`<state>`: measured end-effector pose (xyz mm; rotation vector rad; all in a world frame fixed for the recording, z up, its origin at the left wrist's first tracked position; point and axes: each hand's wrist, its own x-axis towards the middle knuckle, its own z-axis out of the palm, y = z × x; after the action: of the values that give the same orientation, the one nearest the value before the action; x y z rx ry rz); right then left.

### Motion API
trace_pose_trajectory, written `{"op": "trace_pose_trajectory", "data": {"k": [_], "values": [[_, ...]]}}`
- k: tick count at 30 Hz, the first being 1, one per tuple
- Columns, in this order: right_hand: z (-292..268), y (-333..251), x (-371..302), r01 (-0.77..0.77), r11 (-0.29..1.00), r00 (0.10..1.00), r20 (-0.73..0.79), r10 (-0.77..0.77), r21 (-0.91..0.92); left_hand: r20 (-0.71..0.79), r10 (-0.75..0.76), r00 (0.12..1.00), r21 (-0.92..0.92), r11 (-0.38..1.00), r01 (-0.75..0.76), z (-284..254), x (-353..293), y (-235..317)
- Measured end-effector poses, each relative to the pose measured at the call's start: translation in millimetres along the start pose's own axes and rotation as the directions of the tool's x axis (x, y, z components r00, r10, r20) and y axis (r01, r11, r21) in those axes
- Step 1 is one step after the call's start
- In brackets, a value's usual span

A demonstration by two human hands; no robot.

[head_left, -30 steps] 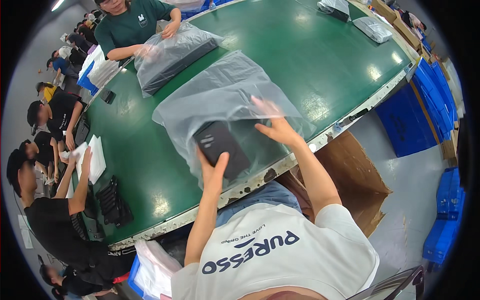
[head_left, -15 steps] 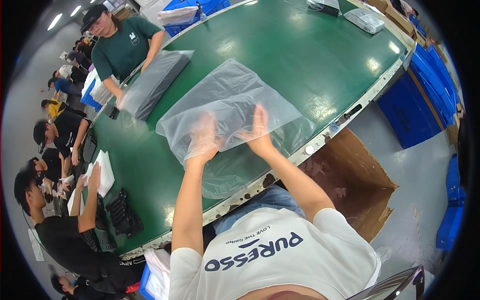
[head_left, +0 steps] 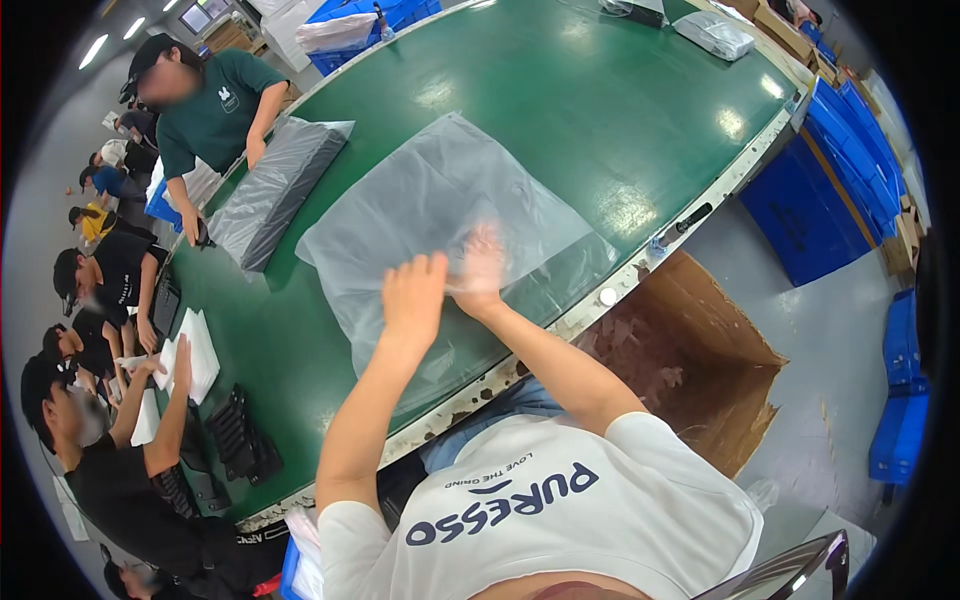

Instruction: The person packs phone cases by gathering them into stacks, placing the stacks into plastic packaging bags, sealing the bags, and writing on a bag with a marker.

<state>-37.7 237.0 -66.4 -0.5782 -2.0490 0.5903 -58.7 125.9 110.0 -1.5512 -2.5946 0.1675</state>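
Note:
A large clear plastic bag (head_left: 430,190) lies spread on the green work table (head_left: 600,130) in front of me. My left hand (head_left: 413,300) is on top of the film near the bag's close edge, its fingers bent together over the plastic. Just beside it, my right hand (head_left: 480,270) shows hazily through the film, fingers stretched out away from me and slightly smeared by motion. The bag looks flat, with no item visible in it besides my hand.
Across the table a person in a green shirt handles a bagged dark box (head_left: 285,185). At left, another person holds white foam sheets (head_left: 200,355) beside black trays (head_left: 240,435). An open cardboard box (head_left: 690,350) stands below the table's right edge, near blue crates (head_left: 800,210).
My left hand has come out from under the film and now rests on it. The right hand has shifted left, still beneath the film. The green-shirted person's bagged box has moved slightly left.

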Motion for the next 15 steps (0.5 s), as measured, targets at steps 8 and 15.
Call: {"op": "trace_pose_trajectory", "data": {"k": [8, 15], "values": [[-89.4, 61.1, 45.1, -0.453, 0.741, 0.869, 0.430, 0.244, 0.495, -0.317, 0.172, 0.933, 0.069, 0.985, -0.158, 121.2, 11.9, -14.5], [-170.7, 89.7, 60.3, -0.409, 0.881, 0.652, 0.751, 0.102, 0.236, -0.219, 0.186, 0.958, 0.252, 0.959, -0.129, 138.1, 25.3, -6.7]]}}
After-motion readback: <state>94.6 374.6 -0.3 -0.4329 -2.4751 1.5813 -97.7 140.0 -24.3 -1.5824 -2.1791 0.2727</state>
